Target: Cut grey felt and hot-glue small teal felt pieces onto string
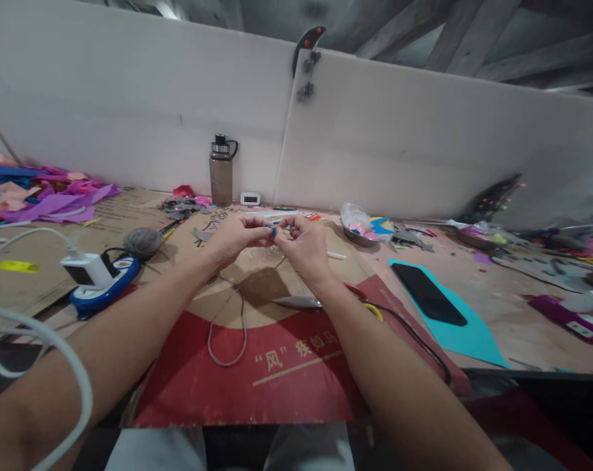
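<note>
Over the middle of a red and tan cardboard sheet (257, 399), my two hands meet at the fingertips. A small blue piece (273, 231) is pinched between them; its exact kind is too small to make out. My left hand (237, 237) holds it from the left with thumb and forefinger. From the other side, my right hand (304, 247) grips it with closed fingers. A thin grey yarn (245, 327) hangs below the hands and loops onto the cardboard. Scissors (299, 302) lie under my right forearm, their handles partly hidden.
A ball of grey yarn (143, 243) and a blue power strip (105, 288) with a white charger are at left. A bottle (221, 173) stands by the white partition. At right, a black phone (429, 293) rests on turquoise sheet (478, 340). Coloured felt (55, 196) is piled far left.
</note>
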